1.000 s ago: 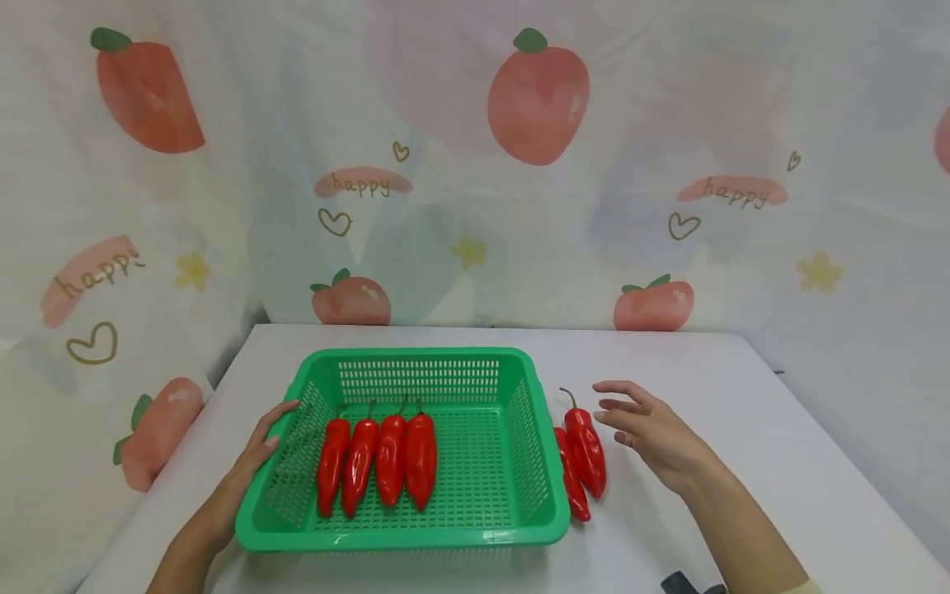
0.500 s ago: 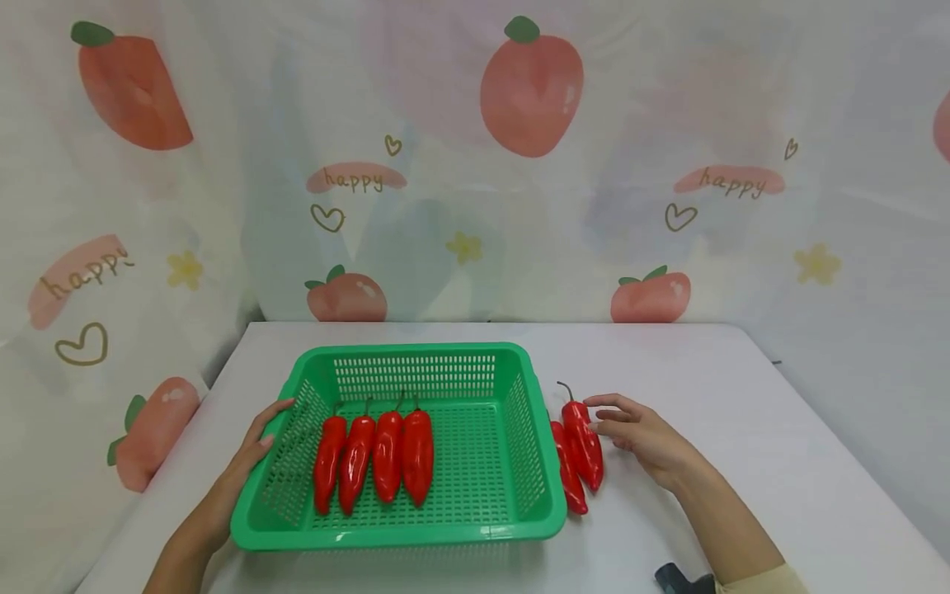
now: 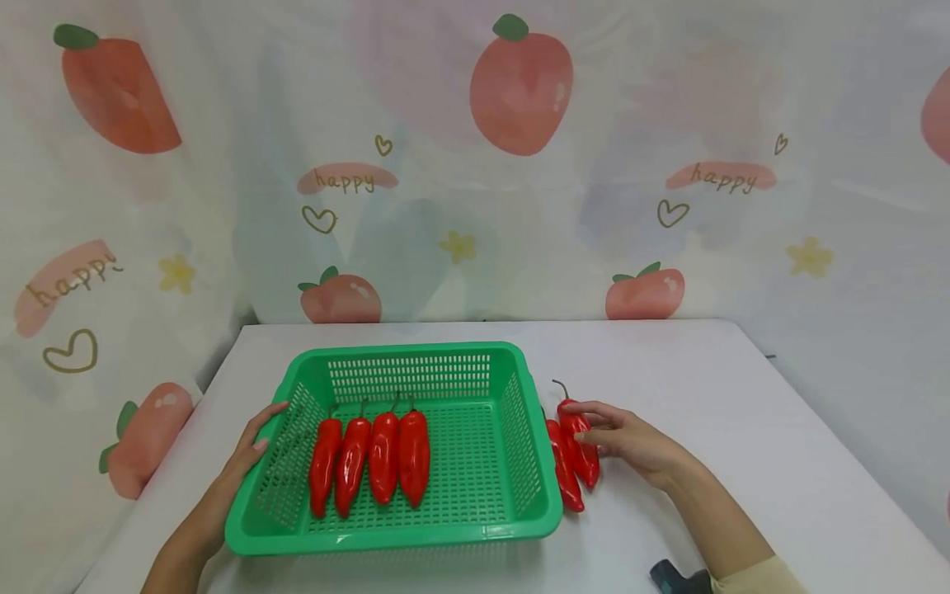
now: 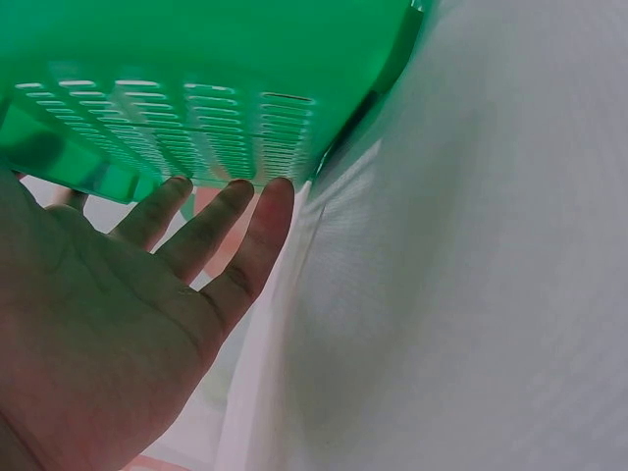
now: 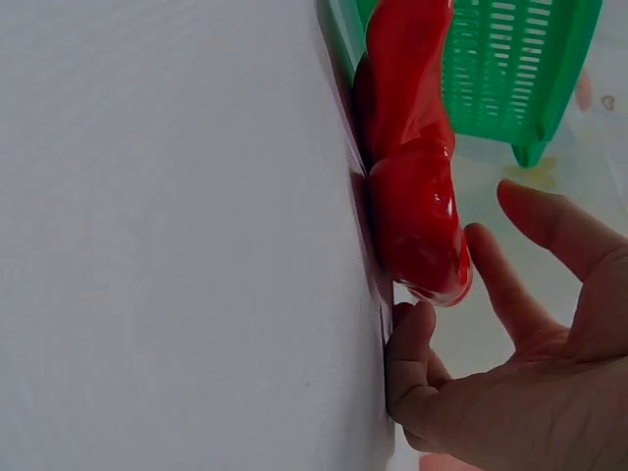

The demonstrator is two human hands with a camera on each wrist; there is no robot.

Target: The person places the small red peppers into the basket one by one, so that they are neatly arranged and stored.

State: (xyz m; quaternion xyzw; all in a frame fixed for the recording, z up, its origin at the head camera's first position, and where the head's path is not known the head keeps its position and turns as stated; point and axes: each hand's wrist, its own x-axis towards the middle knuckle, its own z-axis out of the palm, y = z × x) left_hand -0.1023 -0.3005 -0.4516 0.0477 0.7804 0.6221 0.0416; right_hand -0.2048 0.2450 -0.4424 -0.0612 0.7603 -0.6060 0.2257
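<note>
Several red chili peppers (image 3: 369,462) lie side by side in the left half of a green plastic basket (image 3: 393,542). My left hand (image 3: 226,495) touches the basket's left side; the left wrist view shows its fingers (image 4: 240,265) extended against the slotted outer wall (image 4: 216,44). Just outside the right wall, two more chili peppers lie on the table, one (image 3: 562,470) close to the basket and the other (image 3: 586,454) to its right. My right hand (image 3: 641,445) reaches that right-hand pepper, fingers spread. In the right wrist view, its fingertips are at one end of a pepper (image 5: 417,211), not closed around it.
The white table (image 3: 727,429) extends to the right and behind the basket. A dark device (image 3: 679,579) is by the right forearm at the bottom edge. Cloth printed with fruit (image 3: 519,95) hangs behind and at the sides.
My right hand has moved left and down, from beside the right-hand pepper to over its upper part. The left hand stays at the basket. The whole head view has shifted slightly.
</note>
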